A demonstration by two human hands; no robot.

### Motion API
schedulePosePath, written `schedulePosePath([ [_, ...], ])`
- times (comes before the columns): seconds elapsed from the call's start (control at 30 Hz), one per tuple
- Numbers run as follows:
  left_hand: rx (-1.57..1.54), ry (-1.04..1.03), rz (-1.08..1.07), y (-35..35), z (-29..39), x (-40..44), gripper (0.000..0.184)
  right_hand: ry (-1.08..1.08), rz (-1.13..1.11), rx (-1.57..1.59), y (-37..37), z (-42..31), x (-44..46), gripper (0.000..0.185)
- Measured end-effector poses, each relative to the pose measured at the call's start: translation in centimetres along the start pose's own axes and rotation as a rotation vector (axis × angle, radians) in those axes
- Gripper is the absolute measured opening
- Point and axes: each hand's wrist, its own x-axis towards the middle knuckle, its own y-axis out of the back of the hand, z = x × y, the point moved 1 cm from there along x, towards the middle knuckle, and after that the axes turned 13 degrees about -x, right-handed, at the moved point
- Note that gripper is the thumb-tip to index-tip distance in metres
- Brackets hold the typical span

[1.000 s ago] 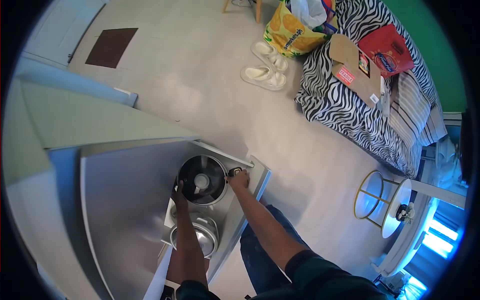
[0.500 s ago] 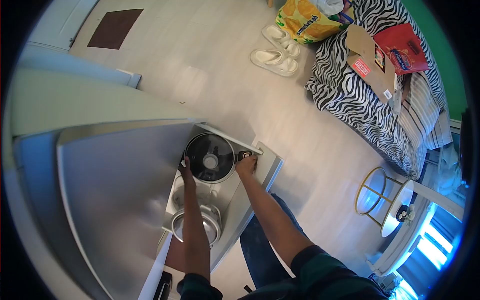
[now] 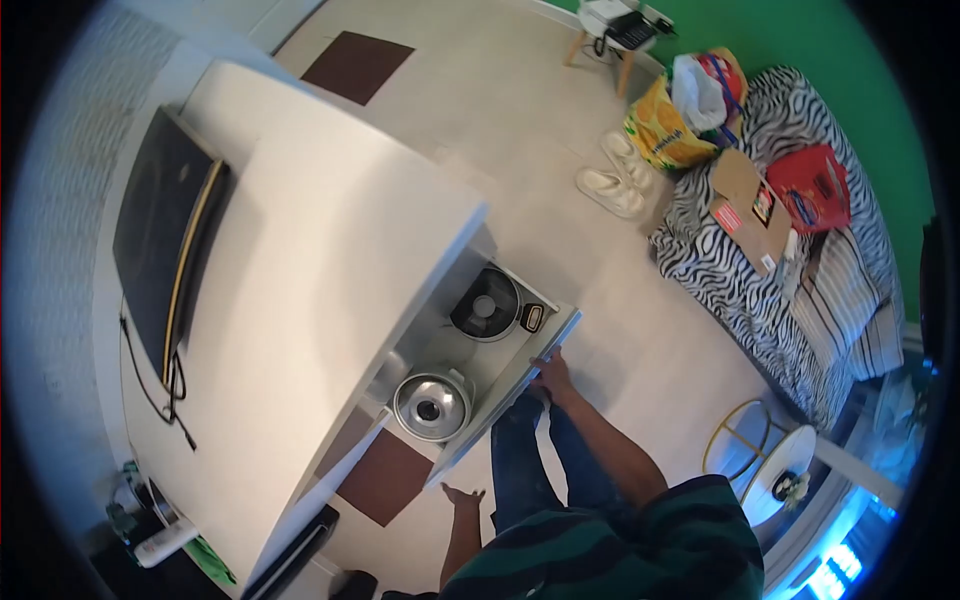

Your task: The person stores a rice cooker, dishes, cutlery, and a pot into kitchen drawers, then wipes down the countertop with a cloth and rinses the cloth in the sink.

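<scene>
A pulled-out drawer (image 3: 515,365) holds a dark glass-lidded pan (image 3: 486,304) with a black handle at its far end, and a shiny steel pot (image 3: 432,405) at its near end. My right hand (image 3: 550,376) is at the outside of the drawer front, its fingers apart and touching the top edge. Near the drawer's lower corner, my left hand (image 3: 463,495) is open with spread fingers and holds nothing. Whether it touches the drawer front I cannot tell.
The white cabinet top (image 3: 300,240) overhangs the drawer, with a dark flat appliance (image 3: 165,240) and its cord on it. My legs stand close to the drawer front. Slippers (image 3: 615,180), a yellow bag (image 3: 668,130), a zebra-print bed (image 3: 700,240) and a round side table (image 3: 785,470) are beyond.
Both hands have left the lidded pan, which now sits lower in the drawer. My right hand moved to the drawer front, my left to its lower corner. The view has risen and shifted.
</scene>
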Motion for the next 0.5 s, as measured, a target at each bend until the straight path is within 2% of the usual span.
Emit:
schedulePosePath([
  [0.03, -0.327, 0.125, -0.069, 1.0, 0.1, 4.5, 0.103, 0.009, -0.143, 0.002, -1.5, 0.5, 0.4, 0.080],
  [0.07, -0.596, 0.252, -0.184, 0.8, 0.9, 6.2, 0.107, 0.013, -0.143, -0.049, -2.5, 0.9, 1.1, 0.081],
  [0.1, -0.391, -0.088, -0.525, -0.8, 1.5, 5.0, 0.115, 0.027, -0.137, -0.098, -3.2, 0.9, 2.2, 0.082],
  [0.13, -0.528, -0.126, -0.640, -2.5, 3.4, 7.9, 0.120, 0.043, -0.124, -0.150, -3.6, 0.5, 3.0, 0.084],
  [0.17, -0.908, 0.358, -0.843, -3.3, 5.4, 9.8, 0.122, 0.052, -0.143, -0.149, -3.8, -0.2, 3.4, 0.083],
  [0.2, -0.852, 0.145, -0.568, -5.1, 6.7, 8.6, 0.121, 0.057, -0.167, -0.147, -4.3, -0.8, 3.7, 0.082],
  [0.33, -0.887, 0.103, -0.613, -8.0, 9.4, 6.0, 0.119, 0.056, -0.193, -0.221, -7.7, -3.6, 4.7, 0.073],
  [0.37, -0.902, 0.080, -0.637, -8.5, 9.6, 5.4, 0.119, 0.032, -0.146, -0.151, -8.6, -4.1, 4.7, 0.069],
  [0.43, -0.953, 0.098, -0.519, -10.2, 10.7, 3.5, 0.110, 0.004, -0.070, -0.023, -10.7, -5.1, 6.0, 0.062],
  [0.47, -0.984, 0.109, -0.461, -10.9, 11.3, 2.5, 0.105, 0.059, -0.172, 0.082, -11.7, -5.4, 7.0, 0.066],
  [0.5, -0.955, 0.085, -0.542, -11.3, 11.6, 2.9, 0.102, 0.106, -0.271, 0.188, -12.1, -3.9, 9.6, 0.070],
])
